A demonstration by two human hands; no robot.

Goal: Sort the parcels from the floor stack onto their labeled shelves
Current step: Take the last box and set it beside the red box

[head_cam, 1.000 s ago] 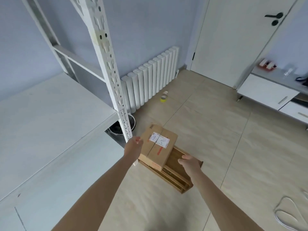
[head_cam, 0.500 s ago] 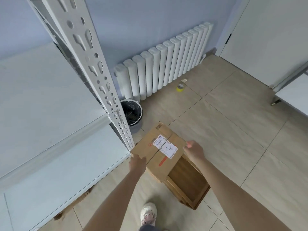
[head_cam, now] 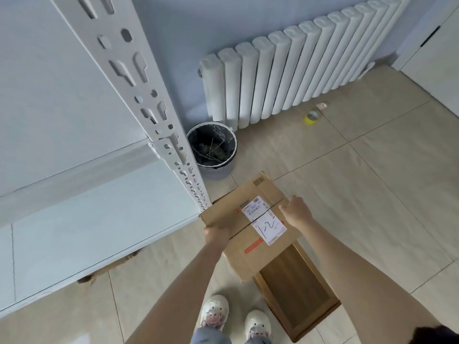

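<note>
My left hand grips the near-left edge of the cardboard parcel, fingers curled under it, while my right hand clamps the opposite long edge; I hold it from both sides, I judge, to keep it level. The parcel hangs above the floor and over a wooden crate, just beside the white shelf post. It is plain brown card, taped along its seam, with a white label handwritten "1-2" facing up.
</note>
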